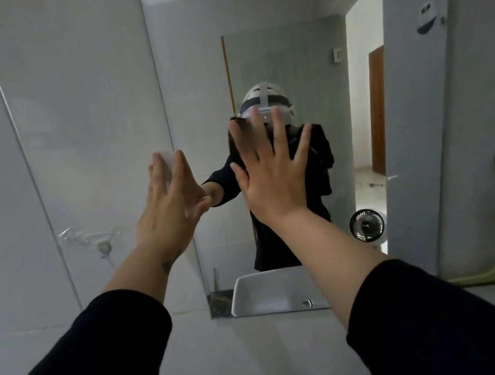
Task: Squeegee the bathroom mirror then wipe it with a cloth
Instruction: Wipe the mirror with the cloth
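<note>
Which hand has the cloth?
The left hand, at the mirror's left edge, presses a white cloth; the right hand is bare, fingers spread.

We hold both arms extended forward and upward from the lower corners of the frame, dark sleeves pushed back to mid-forearm. Our right hand [274, 180] sits at centre frame, palm facing away, all fingers spread and pointing up. Our left hand [171, 198] sits just left of centre, fingers extended and close together, thumb angled out toward the right hand. The wrists are straight.
</note>
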Motion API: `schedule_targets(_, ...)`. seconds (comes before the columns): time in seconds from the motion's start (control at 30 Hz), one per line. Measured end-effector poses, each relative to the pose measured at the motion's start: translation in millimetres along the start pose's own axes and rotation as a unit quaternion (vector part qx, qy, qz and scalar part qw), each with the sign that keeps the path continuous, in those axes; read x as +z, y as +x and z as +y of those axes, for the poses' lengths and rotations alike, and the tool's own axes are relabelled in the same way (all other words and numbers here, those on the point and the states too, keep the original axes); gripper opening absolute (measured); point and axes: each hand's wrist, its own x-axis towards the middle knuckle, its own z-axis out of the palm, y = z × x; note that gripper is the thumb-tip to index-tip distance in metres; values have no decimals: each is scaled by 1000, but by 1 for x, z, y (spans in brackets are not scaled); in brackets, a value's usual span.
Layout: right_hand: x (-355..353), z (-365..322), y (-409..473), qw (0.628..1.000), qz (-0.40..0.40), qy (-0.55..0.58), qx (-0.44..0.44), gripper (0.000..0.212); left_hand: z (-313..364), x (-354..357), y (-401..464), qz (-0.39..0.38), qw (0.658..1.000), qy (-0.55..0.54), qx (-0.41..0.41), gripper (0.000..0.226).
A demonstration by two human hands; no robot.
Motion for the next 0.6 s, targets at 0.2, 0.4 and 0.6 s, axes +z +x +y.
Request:
schedule_targets(0.2,8,-59,-9,993,-34,20,-111,64,-27,29,-52,-44,998,1,-33,94)
schedule_targets(0.4,35,-66,-61,980,-70,-15,-187,76,-34,57,-86,-46,998,22,-47,97)
schedule_targets(0.6,34,-24,-83,988,-57,-16,-144,64,-18,77,-93,-11,1000,-1,-4,98)
